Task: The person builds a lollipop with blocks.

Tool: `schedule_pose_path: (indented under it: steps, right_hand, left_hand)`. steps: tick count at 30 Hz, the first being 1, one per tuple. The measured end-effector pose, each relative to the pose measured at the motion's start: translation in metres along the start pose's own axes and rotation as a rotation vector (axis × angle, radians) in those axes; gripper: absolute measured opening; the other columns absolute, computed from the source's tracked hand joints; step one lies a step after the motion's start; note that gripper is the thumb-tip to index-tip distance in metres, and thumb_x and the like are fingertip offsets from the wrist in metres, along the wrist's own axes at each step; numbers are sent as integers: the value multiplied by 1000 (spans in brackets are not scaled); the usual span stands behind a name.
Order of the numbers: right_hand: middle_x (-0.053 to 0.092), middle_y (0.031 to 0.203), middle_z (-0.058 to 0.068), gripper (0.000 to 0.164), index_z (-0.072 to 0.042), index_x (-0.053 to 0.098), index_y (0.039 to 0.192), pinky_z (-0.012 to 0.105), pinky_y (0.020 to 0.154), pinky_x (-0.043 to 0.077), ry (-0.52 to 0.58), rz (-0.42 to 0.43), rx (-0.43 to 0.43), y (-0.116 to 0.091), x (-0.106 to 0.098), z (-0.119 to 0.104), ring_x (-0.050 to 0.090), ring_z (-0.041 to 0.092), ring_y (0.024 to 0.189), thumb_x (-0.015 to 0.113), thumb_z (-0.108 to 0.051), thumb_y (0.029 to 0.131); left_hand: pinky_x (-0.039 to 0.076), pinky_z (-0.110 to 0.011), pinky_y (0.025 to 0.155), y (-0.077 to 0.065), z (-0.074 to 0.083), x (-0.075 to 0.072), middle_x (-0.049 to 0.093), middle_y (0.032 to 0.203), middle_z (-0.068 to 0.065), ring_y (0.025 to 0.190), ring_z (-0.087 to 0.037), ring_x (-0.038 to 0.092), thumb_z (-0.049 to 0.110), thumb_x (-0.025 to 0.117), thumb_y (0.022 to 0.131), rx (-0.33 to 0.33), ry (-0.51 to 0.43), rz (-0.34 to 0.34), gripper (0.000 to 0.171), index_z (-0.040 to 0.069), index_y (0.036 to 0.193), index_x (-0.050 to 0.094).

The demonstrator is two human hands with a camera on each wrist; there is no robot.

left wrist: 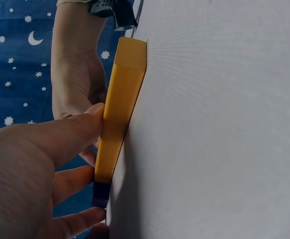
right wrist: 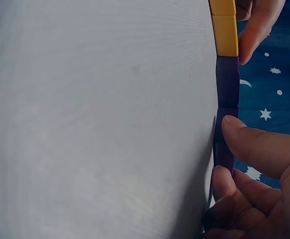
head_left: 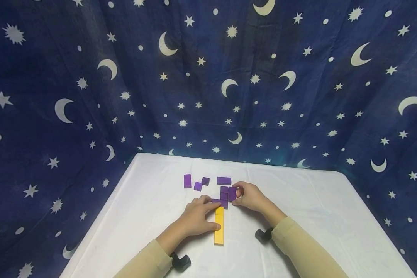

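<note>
Right hand (head_left: 250,196) pinches purple block (head_left: 232,194) by its ends, right beside purple cluster (head_left: 224,195); left hand (head_left: 196,217), fingers spread, touches yellow strip (head_left: 219,234). Risk: excess sideways push by right hand could skew cluster

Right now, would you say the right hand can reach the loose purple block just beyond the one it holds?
Probably yes: the loose purple block lies near the right hand with nothing seen between, though the hand would likely need to release the held purple block first.
</note>
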State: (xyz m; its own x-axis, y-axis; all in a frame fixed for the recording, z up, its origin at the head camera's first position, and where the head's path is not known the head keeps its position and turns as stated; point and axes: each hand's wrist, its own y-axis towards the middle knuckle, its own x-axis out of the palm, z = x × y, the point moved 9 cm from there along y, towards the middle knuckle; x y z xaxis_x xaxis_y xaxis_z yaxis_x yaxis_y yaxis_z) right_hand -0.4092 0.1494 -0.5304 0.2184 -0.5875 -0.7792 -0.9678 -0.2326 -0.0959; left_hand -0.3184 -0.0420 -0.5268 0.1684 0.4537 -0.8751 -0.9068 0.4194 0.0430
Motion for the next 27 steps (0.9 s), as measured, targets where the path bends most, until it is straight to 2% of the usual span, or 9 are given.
schedule_pose_path:
  steps: [27]
  right_hand:
    - [62,86,1,65,-9,70,136,33,76,46,-6,1,-25,-1,-1,-3,56,17,81,96,-13,77]
  left_hand:
    - [49,-54,106,1,-1,0,59,149,-4,126,-27,58,58,85,82,7,-11,13,76,36,151,62]
